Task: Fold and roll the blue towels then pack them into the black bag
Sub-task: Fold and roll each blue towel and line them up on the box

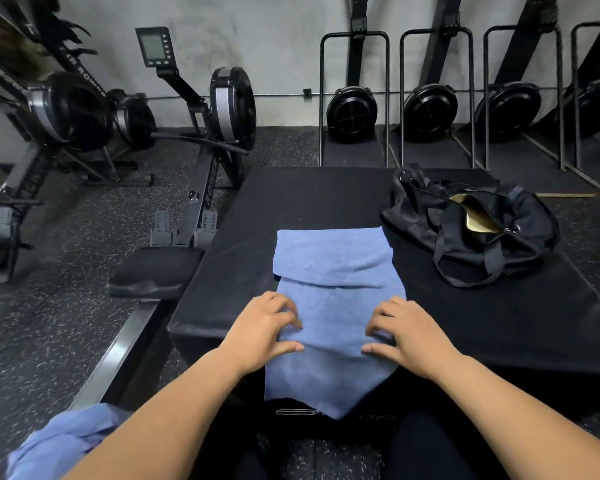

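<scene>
A: Location of main cloth?
B: Spread lengthwise on black textured pad (465,323): long blue terry towel (336,271), nappy; far end folded back in a flap, near end drooping off the front edge (pointed corner).
A: Grip?
B: Both curled: left hand (267,327) and right hand (406,330) at opposite side edges, pinching a raised fold against thumbs.
A: Bag?
B: Right of towel, apart: black fabric duffel bag (471,237), slumped, unzipped, gold lining showing. Lower left, second blue towel (59,441), crumpled. Beyond, black rowing machine (229,105) on speckled rubber floor (49,323).
</scene>
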Tool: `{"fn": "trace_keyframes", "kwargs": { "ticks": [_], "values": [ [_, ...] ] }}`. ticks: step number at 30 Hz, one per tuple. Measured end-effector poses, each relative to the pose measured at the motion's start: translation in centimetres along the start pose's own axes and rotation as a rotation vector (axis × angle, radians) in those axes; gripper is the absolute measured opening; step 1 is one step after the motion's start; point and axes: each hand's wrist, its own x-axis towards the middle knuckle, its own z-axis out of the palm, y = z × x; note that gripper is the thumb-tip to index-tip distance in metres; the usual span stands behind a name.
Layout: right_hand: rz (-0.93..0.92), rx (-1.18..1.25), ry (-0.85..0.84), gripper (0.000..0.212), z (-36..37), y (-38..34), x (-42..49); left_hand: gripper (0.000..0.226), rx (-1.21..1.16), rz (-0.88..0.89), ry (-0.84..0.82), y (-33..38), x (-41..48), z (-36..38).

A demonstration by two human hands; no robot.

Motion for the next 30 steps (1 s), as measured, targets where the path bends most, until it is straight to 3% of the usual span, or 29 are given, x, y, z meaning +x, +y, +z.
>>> {"fn": "trace_keyframes", "kwargs": {
  "ticks": [4, 9, 12, 14, 17, 19, 23, 26, 30],
  "values": [
    [-0.011, -0.035, 0.081, 0.028, 0.1, 0.7, 1.6, 0.027, -0.008, -0.02, 0.14, 0.3, 1.0, -0.7],
    [0.21, -0.231, 0.345, 0.014, -1.8, 1.0, 6.3, 0.015, 0.092, -0.212, 0.374, 0.5, 5.5, -3.5],
    [0.251, -0.307, 0.275, 0.021, -1.3, 1.0, 7.6, 0.047, 0.181, -0.315, 0.219, 0.3, 6.6, -3.3],
    [0.192, -0.303, 0.186, 0.032, -0.1, 1.2, 6.9, 0.055, 0.237, -0.241, 0.117, 0.0, 5.8, -2.2],
    [0.093, -0.223, 0.068, 0.028, 1.4, 1.5, 4.3, 0.03, 0.213, -0.083, 0.074, -0.9, 3.3, -0.4],
    [0.098, -0.117, 0.035, 0.019, 1.4, 1.5, 2.7, 0.013, 0.091, -0.082, 0.051, -1.3, 1.6, 0.1],
    [0.037, -0.056, -0.014, 0.039, 0.4, 1.6, 1.5, 0.031, -0.045, -0.091, -0.011, -1.7, 0.2, -0.7],
    [-0.026, -0.079, 0.023, 0.026, 0.5, 2.2, 1.8, 0.019, -0.071, -0.103, -0.032, -1.9, 0.6, -1.2],
    [-0.071, -0.24, 0.136, 0.025, 0.1, 2.4, 3.6, 0.006, 0.12, -0.131, -0.015, -1.8, 2.4, -1.9]
  ]
}}
